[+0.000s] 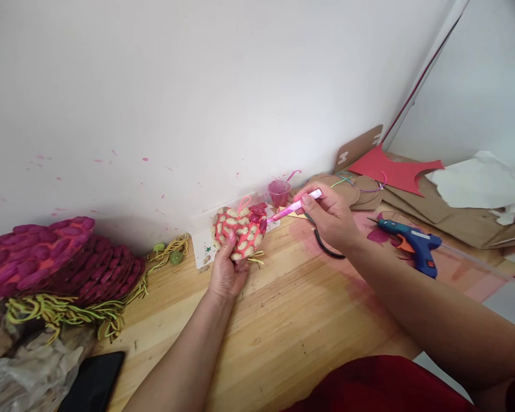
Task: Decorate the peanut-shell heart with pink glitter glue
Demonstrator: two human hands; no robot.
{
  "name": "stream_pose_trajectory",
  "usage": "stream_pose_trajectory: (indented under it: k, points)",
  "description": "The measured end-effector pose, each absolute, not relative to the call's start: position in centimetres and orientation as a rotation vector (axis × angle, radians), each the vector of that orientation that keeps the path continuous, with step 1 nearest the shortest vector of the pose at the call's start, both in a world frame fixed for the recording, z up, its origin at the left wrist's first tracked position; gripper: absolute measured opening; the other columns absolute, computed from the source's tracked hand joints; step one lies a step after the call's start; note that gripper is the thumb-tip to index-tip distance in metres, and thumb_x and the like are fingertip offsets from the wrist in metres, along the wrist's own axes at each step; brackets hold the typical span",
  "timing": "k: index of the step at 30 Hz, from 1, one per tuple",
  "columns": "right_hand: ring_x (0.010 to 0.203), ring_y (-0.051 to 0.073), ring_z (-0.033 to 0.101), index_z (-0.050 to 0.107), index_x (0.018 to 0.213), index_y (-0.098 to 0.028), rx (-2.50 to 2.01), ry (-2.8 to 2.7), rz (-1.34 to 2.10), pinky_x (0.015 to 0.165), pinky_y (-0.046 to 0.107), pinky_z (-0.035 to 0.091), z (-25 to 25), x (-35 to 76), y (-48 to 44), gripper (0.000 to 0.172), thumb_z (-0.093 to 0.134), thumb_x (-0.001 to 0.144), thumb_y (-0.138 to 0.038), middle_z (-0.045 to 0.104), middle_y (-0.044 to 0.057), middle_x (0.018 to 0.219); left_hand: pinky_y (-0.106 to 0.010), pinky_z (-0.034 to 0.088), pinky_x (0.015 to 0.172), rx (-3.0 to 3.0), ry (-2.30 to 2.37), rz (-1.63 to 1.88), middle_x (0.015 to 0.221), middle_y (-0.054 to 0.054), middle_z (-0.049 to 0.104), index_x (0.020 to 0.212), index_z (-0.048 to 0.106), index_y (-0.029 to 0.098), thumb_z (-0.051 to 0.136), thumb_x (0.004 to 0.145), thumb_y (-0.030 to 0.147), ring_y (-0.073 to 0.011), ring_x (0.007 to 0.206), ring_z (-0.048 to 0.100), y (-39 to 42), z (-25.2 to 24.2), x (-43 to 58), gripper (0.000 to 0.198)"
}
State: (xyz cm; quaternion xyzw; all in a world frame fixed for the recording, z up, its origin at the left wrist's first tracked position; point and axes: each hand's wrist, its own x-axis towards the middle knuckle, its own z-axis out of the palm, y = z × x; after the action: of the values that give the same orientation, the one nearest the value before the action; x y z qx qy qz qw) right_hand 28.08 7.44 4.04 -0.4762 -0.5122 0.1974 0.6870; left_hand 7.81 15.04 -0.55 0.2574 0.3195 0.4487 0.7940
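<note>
Fingers of the left hand (225,277) wrap the near edge of a disc (242,226), thumb on its face; those of the right hand (329,218) pinch a brush (287,210) near its tail end. The table (261,343) spreads under the disc; whether the two touch, I cannot tell. A stack (60,257) of pink pieces lies well left of the disc, a glue gun (416,243) well to its right, a cup (278,193) near its upper right edge. Painting seems the step in hand, and early: most of the disc's peanuts are bare, a few at its right side pink. The brush tip meets that side. The next stroke probably calls for a steady left hold and light dabbing into the gaps.
</note>
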Motion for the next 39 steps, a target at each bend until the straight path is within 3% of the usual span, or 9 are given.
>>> stream_pose_trajectory:
  k: [6,17,32,39]
  points:
    - [0.066,0.013,0.051,0.063,0.084,-0.022,-1.06,-1.165,0.462,0.063,0.028,0.045,3.98,28.23,7.58,0.038,0.069,0.088,-0.059,0.057,-0.001,0.074,-0.016,0.015,0.031,0.549,0.747,0.948,0.04,0.011,0.037,0.062,0.049,0.019,0.077,0.077,0.024,-0.0023,0.029,0.022,15.22,-0.57,7.74,0.032]
    - [0.064,0.012,0.049,0.065,0.085,-0.022,-1.051,-1.17,0.491,0.06,0.028,0.043,4.14,28.41,7.51,0.038,0.071,0.087,-0.059,0.057,-0.001,0.073,-0.015,0.015,0.03,0.547,0.752,0.927,0.042,0.012,0.036,0.066,0.046,0.02,0.079,0.072,0.026,-0.0018,0.029,0.019,15.34,-0.63,7.61,0.034]
    - [0.062,0.012,0.049,0.065,0.087,-0.022,-1.051,-1.137,0.502,0.054,0.026,0.04,3.8,28.51,7.62,0.037,0.071,0.087,-0.059,0.057,-0.001,0.071,-0.016,0.012,0.031,0.561,0.707,0.891,0.04,0.012,0.032,0.065,0.044,0.021,0.078,0.075,0.026,-0.0015,0.029,0.018,15.6,-1.13,7.44,0.035]
    - [0.062,0.012,0.048,0.066,0.085,-0.022,-1.048,-1.106,0.493,0.058,0.028,0.043,3.91,28.72,7.61,0.038,0.072,0.086,-0.059,0.055,-0.002,0.07,-0.016,0.012,0.031,0.547,0.708,0.909,0.042,0.011,0.039,0.067,0.048,0.02,0.078,0.074,0.024,-0.0014,0.029,0.021,15.5,-0.97,7.54,0.031]
